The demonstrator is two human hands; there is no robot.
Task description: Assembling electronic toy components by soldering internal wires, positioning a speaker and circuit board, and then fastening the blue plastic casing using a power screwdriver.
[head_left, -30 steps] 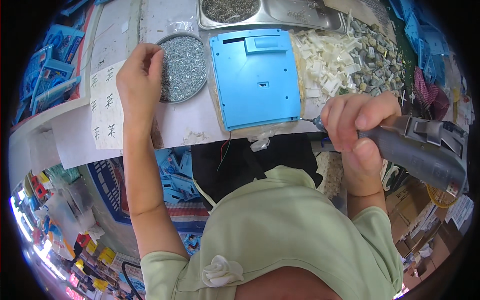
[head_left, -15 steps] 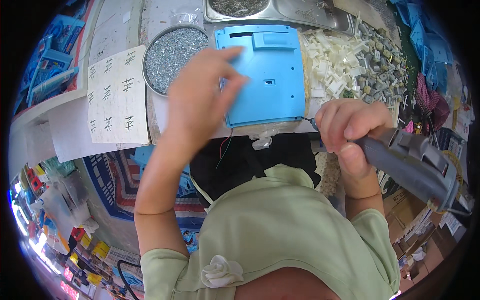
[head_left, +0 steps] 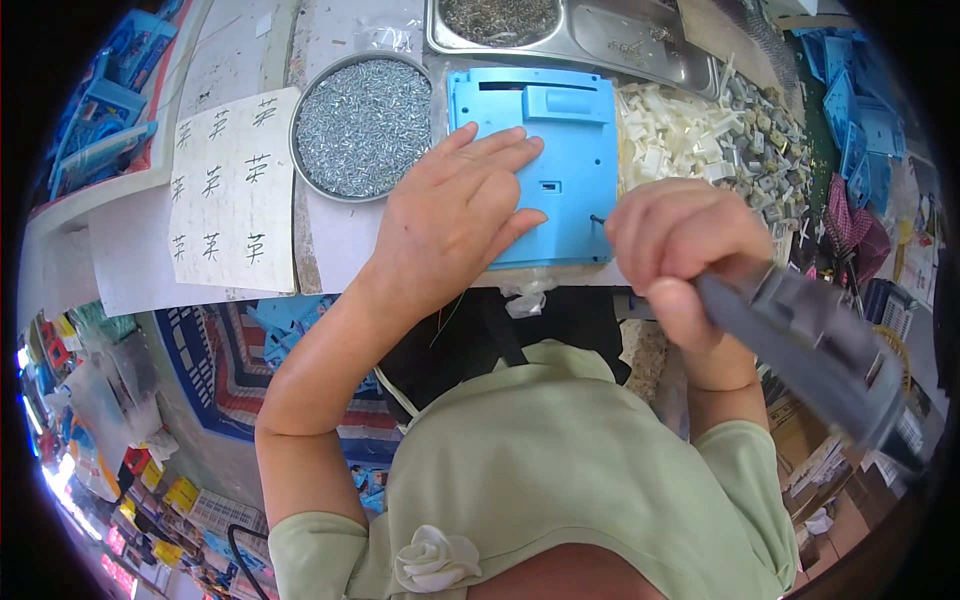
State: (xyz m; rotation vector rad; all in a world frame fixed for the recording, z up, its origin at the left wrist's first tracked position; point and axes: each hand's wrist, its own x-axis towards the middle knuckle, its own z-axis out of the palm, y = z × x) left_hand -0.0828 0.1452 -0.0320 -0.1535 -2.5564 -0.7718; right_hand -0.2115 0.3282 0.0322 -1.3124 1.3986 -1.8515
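Note:
On the table in front of me a blue plastic casing (head_left: 572,185) lies flat, with a slot, a raised block and small holes in its face. My left hand (head_left: 440,225) rests on its left part, fingers stretched out and thumb spread, holding nothing. A grey electric screwdriver (head_left: 800,335) is in my right hand (head_left: 690,245), fingers wrapped round its front end. Its thin dark bit (head_left: 597,219) reaches the casing near the right edge, in the lower half. Whether a screw sits under the bit is too small to tell.
A round metal bowl (head_left: 293,150) of small silver screws stands left of the casing. Beyond is a steel tray (head_left: 600,38) with darker screws. White plastic pieces (head_left: 670,130) and grey metal-looking parts (head_left: 772,165) are heaped at right. A paper sheet (head_left: 232,225) lies far left.
My left hand has come down from a blurred position over the casing to lie on it. The screwdriver bit has moved from the casing's near right corner to a spot farther up its right side.

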